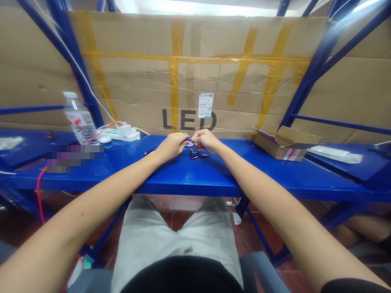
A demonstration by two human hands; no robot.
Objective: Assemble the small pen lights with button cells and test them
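Note:
My left hand (173, 147) is closed, its fingertips pinching a slim, shiny purple piece (189, 139) just above the blue table. My right hand (207, 141) meets it from the other side, thumb and fingers pressed together at that piece's right end. Its exact kind is too small to make out. Below my right hand lie several small purple and silver pieces (199, 155) in a loose group on the tabletop. Another small purple piece (150, 151) rests left of my left hand, partly hidden by it.
A large taped cardboard box (137, 89) stands behind the blue table (189, 175). To the left are a plastic water bottle (80, 118), a white power strip (122, 133) and a red cable (39, 195). An open small carton (284, 144) sits at the right.

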